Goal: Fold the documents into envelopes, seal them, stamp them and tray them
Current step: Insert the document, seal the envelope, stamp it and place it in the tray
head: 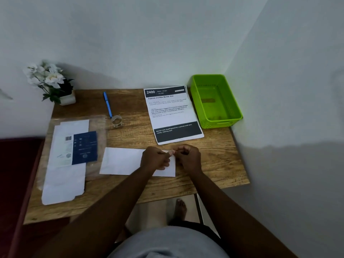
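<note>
White envelope [122, 161] flat on the wooden table [214, 164], near the front edge, its right end under both hands. Left hand [155, 160] curled, fingers pinching a small pale piece [170, 153] — a stamp or a bit of tape, too small to tell — at the envelope's upper right corner. Right hand [188, 157] curled too, fingertips meeting the same piece. Printed document [172, 114] unfolded just behind, green tray [216, 101] at the far right with nothing visible inside. Tape roll [117, 121] and blue pen [108, 104] further left, well apart.

Likely trouble: piece sticking to the fingers rather than the paper, or landing crooked — envelope unpinned elsewhere, so apt to slide or lift when the fingers pull away.
</note>
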